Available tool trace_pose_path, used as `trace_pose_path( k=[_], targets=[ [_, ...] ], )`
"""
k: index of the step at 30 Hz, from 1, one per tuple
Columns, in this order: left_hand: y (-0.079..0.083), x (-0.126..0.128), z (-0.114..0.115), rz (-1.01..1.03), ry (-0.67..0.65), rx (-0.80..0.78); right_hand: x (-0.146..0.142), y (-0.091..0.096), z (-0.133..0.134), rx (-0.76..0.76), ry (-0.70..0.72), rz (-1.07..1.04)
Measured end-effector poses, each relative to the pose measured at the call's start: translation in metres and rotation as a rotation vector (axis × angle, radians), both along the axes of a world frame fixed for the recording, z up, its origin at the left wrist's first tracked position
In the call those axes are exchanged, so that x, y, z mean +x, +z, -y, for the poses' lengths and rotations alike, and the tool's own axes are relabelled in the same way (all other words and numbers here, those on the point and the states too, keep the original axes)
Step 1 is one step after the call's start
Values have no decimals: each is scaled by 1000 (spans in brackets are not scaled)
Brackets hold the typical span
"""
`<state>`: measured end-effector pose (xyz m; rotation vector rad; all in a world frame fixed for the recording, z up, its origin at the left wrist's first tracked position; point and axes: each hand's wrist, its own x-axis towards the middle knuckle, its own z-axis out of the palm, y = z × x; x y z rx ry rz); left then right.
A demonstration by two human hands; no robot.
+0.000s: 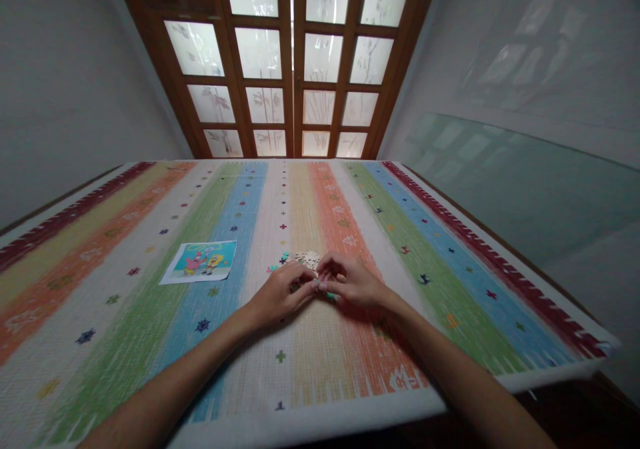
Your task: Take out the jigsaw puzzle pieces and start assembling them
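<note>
My left hand (pixel 286 290) and my right hand (pixel 353 281) meet above the patterned cloth, fingers bent and thumb tips nearly touching. Both are closed in a pinch at a small jigsaw piece, mostly covered by the fingertips. A bit of teal, apparently another jigsaw piece (pixel 330 296), shows just under the right thumb. Right behind the hands lies a loose pile of jigsaw pieces (pixel 306 258), mostly cream side up. A few teal and dark pieces (pixel 283 258) sit at its left edge, partly behind my left hand.
A printed cartoon picture (pixel 203 262) lies flat to the left of the hands. The striped tablecloth (pixel 280 376) covers the whole table. Beyond the far edge stand wooden doors (pixel 295 82) with frosted panes. A glass sheet (pixel 500 182) leans along the right wall.
</note>
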<state>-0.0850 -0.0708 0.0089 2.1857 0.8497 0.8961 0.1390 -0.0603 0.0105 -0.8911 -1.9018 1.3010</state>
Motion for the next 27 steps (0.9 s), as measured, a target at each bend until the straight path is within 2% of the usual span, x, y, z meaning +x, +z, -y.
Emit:
trace_pose_path(
  k=[5,13,19,22,25,27],
  targets=[
    [1,1,0,9,30,-89,-2,-1,2,22,-9,22],
    [1,-1,-2,24,32,-141,-4,-5,1,44,-41,39],
    [3,0,0,24,-1,-170,-4,-7,1,189,-114,193],
    [2,-2,-1,-17,23,-102,1,-5,-3,230,-125,274],
    [-3,-6,-5,-78,47,17,15,1,-8,333,-150,361],
    [-8,-8,-9,-116,49,97,29,7,-13,407,-100,467]
  ],
)
